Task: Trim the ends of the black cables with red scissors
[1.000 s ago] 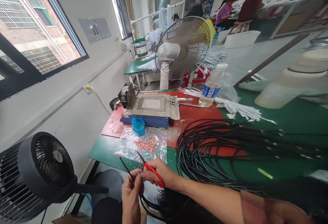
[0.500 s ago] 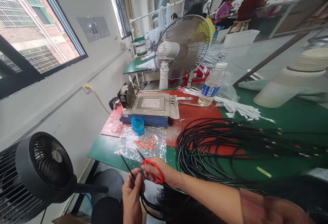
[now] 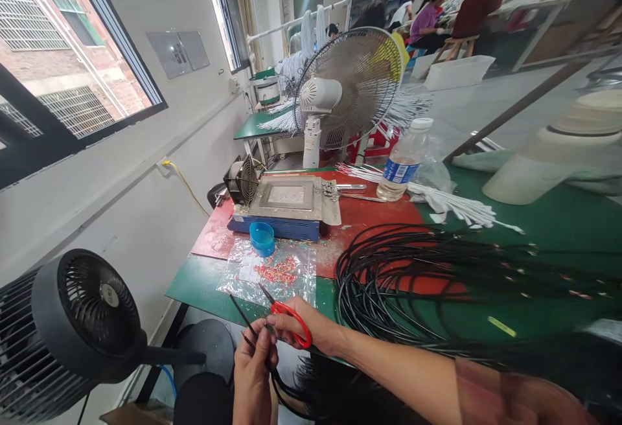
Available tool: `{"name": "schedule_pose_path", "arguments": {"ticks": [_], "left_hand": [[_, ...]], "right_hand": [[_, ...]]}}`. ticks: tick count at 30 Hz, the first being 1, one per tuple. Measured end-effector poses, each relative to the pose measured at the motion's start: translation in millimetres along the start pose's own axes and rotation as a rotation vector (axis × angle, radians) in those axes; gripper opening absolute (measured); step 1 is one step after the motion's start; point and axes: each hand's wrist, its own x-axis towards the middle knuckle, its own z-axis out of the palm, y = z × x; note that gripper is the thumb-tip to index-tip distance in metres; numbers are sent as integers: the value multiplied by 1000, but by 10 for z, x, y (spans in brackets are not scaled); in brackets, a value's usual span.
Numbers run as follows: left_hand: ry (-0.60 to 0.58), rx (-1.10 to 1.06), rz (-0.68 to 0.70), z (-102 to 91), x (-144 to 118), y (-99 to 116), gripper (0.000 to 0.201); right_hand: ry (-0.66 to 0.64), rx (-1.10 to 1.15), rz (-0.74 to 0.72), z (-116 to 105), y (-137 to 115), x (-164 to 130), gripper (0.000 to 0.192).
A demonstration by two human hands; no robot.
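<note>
Little has shifted over the last second: both hands have stayed at the near edge of the table, the left hand [image 3: 253,373] creeping a touch rightward and the scissors keeping their tilt. That hand is closed, thumb and fingers pinched around the ends of a few thin black cables [image 3: 243,321], whose tips poke up and to the left past the knuckles. The right hand [image 3: 304,328] is curled through the red loops of the red-handled scissors [image 3: 286,318], the dark blades angled up-left and lying just beside the pinched cable ends; whether the blades stand apart or are closed cannot be told. So small a change suggests careful trimming work at the cable tips, with the grip being steadied rather than anything swapped. Behind the hands, a clear plastic sheet [image 3: 272,273] strewn with small red bits lies on the green table [image 3: 194,282], and a blue cap [image 3: 262,238] sits just beyond it against a blue-based metal machine [image 3: 286,208]. A big coil of black cable [image 3: 403,282] spreads to the right, with a water bottle [image 3: 402,162] and a white fan [image 3: 347,91] farther off.
</note>
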Motion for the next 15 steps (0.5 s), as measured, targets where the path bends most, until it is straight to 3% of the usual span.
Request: {"name": "schedule_pose_path", "arguments": {"ticks": [9,12,15], "left_hand": [[-22,-136,-93,-18,-11,43,18],[61,-217,-172,-56,4,45,24],[116,-346,-229,-104,23,36,22]], "right_hand": [[87,-97,-16,-14,52,15,46],[188,-335,-179,-30,61,4,42],[256,-714,-495,-33,73,-10,28]]}}
